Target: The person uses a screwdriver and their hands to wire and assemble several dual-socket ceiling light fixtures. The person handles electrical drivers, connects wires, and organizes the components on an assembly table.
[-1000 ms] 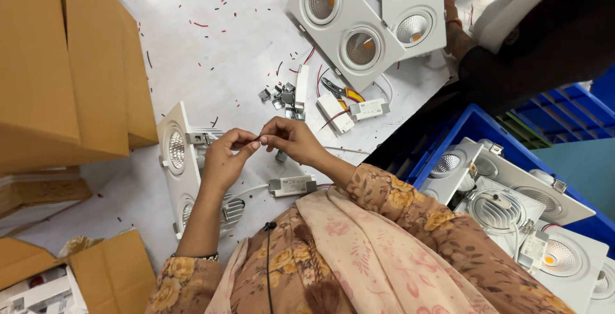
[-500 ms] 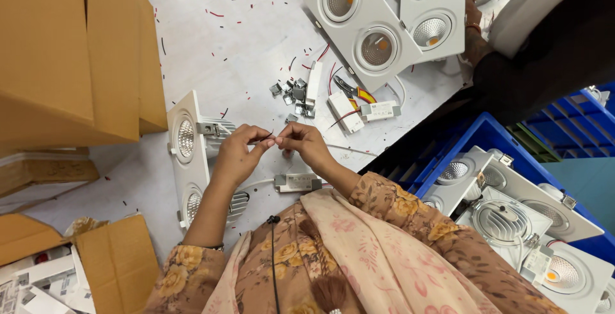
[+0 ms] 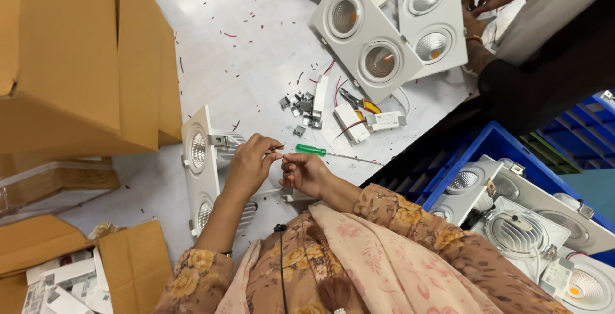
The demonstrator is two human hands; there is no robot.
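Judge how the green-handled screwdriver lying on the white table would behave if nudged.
The green-handled screwdriver has a round-looking handle and thin shaft lying flat, so it would probably roll or pivot. It looks slim, likely light. The white table seems smooth, so it may slide easily toward the hands nearby.

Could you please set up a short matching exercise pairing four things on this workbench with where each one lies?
Things:
1. screwdriver
2. cardboard box
3. blue crate
4. metal clips

Places:
A. at the table's right edge, holding white lamp fittings
B. at the table's left side
C. just beyond the hands, green handle pointing left
D. loose pile mid-table, beyond the screwdriver

Pairs: 1-C, 2-B, 3-A, 4-D
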